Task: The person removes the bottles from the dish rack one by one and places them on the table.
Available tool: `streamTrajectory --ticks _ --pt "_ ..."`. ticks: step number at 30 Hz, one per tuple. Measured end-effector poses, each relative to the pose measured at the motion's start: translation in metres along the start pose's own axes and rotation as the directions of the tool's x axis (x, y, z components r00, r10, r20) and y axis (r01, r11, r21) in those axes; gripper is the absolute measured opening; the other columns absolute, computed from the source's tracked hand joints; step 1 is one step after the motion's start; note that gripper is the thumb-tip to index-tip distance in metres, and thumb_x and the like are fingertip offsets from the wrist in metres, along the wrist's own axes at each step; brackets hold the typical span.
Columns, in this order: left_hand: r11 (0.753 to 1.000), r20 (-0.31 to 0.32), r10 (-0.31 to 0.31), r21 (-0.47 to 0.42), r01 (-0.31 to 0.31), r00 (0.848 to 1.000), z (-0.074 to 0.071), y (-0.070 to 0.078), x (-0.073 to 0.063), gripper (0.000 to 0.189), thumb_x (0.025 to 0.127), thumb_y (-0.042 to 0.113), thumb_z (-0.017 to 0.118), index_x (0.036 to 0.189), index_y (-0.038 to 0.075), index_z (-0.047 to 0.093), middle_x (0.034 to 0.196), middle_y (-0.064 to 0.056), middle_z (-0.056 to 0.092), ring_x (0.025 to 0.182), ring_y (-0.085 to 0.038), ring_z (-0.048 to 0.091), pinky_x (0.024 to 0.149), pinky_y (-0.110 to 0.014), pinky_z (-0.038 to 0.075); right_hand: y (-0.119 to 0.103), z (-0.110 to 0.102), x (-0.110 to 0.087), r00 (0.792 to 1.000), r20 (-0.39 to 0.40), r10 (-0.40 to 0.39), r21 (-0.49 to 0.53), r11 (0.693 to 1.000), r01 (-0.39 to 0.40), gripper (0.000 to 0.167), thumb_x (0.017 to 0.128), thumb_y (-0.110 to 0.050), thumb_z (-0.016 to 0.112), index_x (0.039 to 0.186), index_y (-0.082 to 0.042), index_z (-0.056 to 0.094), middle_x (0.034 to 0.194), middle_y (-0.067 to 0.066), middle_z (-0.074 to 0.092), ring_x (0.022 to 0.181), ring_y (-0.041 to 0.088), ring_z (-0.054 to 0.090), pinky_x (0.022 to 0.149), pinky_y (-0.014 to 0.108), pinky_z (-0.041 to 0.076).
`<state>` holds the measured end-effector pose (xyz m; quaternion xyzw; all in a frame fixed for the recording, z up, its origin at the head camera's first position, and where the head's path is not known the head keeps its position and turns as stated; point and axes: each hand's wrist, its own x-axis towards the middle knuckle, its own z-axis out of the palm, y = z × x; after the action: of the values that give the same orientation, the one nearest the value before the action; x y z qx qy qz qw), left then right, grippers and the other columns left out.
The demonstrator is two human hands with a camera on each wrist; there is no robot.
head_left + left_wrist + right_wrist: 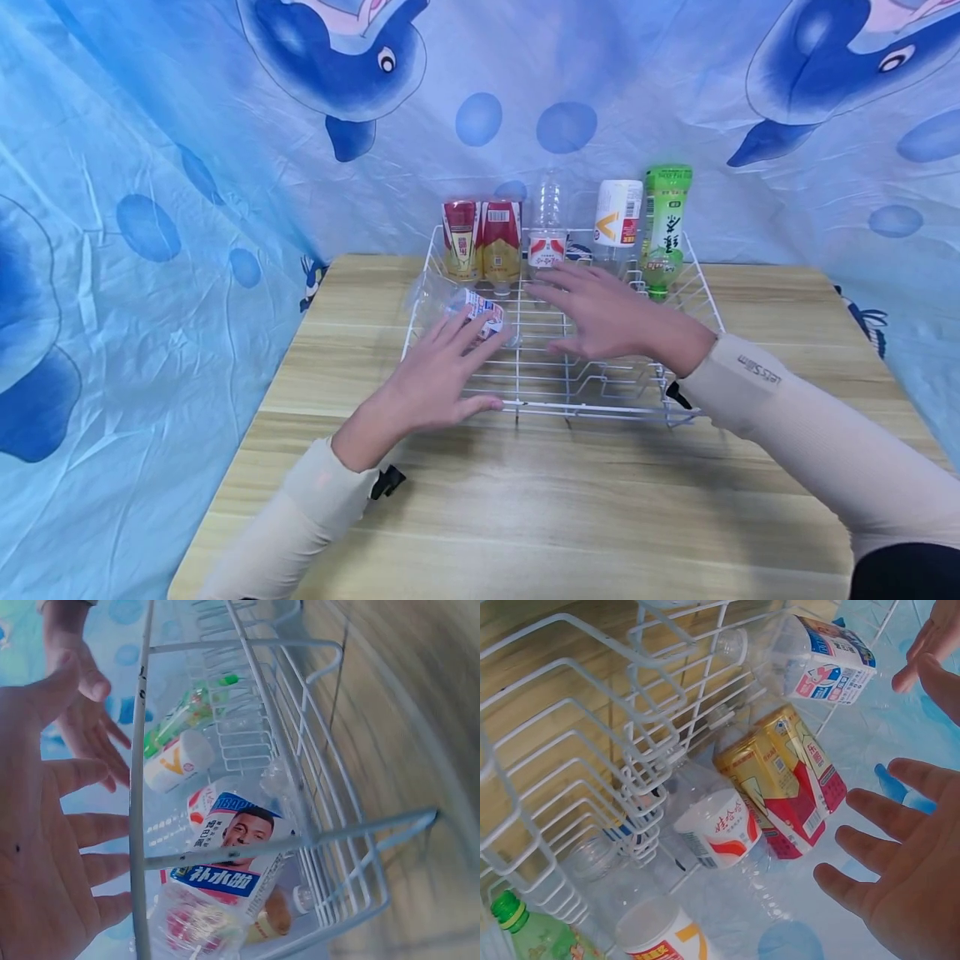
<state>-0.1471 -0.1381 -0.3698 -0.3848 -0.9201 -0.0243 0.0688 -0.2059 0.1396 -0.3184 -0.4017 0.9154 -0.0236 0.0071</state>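
Observation:
A white wire dish rack [540, 407] holds several drink bottles. Over its left front edge my left hand [431, 379] spreads its fingers beside a clear bottle [483, 317] that lies tilted; its label [244, 840] bears a photo. That hand grips nothing. My right hand [611, 312] reaches over the rack's middle with fingers extended, holding nothing. Behind it stands a clear bottle with a red-and-white label [548, 248]. Along the back are two red-and-gold containers [482, 237], a white-labelled bottle [618, 212] and a green bottle [665, 225], cap down.
The rack stands on a light wooden table [525, 508]. A blue cloth [495, 75] printed with dolphins hangs behind and at the sides. Bent wire dividers [547, 802] rise inside the rack on the right.

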Motion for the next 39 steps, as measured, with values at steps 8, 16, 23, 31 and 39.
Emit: streamTrajectory --ticks 8,16,23,31,39 --pt "0.990 -0.073 -0.117 -0.088 0.111 0.990 0.011 -0.002 -0.019 0.083 0.095 0.060 0.059 0.158 0.012 0.035 0.163 -0.019 0.025 0.152 -0.040 0.014 0.120 -0.058 0.020 -0.004 0.003 0.021 0.998 0.048 0.048 0.045 0.998 -0.050 0.095 0.085 -0.060 0.072 0.158 -0.012 0.034 0.160 0.014 0.035 0.148 0.039 0.027 0.118 0.060 0.023" --pt "0.964 -0.154 -0.241 -0.151 0.218 0.958 0.018 -0.007 -0.036 0.082 0.095 0.056 0.061 0.158 0.012 0.034 0.168 -0.017 0.004 0.152 -0.042 0.002 0.122 -0.055 0.012 -0.011 0.010 0.043 0.997 0.072 0.041 0.093 0.995 -0.048 0.096 0.084 -0.058 0.075 0.158 -0.014 0.034 0.157 0.014 0.039 0.144 0.036 0.036 0.115 0.059 0.029" --pt "0.924 -0.179 -0.342 -0.244 0.295 0.923 0.027 -0.009 -0.044 0.086 0.094 0.052 0.065 0.161 0.017 0.026 0.166 -0.019 -0.014 0.152 -0.040 -0.007 0.119 -0.062 0.015 -0.015 0.012 0.055 0.996 0.084 0.038 0.080 0.996 -0.045 0.098 0.084 -0.057 0.075 0.159 -0.012 0.031 0.158 0.016 0.038 0.144 0.038 0.035 0.115 0.058 0.031" --pt "0.855 -0.148 -0.454 -0.349 0.383 0.878 0.036 -0.014 -0.051 0.085 0.095 0.053 0.065 0.160 0.014 0.028 0.164 -0.012 -0.027 0.152 -0.043 -0.003 0.116 -0.064 0.020 -0.016 0.012 0.063 0.992 0.114 0.061 0.098 0.993 -0.072 0.099 0.085 -0.058 0.074 0.161 -0.016 0.028 0.159 0.015 0.036 0.144 0.038 0.035 0.115 0.057 0.032" --pt "0.767 -0.096 -0.506 -0.504 0.397 0.857 0.044 -0.019 -0.060 0.084 0.097 0.056 0.059 0.163 0.021 0.021 0.163 -0.002 -0.031 0.143 -0.052 0.027 0.091 -0.068 0.048 -0.017 0.016 0.070 0.988 0.131 0.083 0.118 0.988 -0.099 0.098 0.084 -0.057 0.075 0.161 -0.019 0.028 0.159 0.013 0.036 0.144 0.036 0.035 0.114 0.056 0.034"
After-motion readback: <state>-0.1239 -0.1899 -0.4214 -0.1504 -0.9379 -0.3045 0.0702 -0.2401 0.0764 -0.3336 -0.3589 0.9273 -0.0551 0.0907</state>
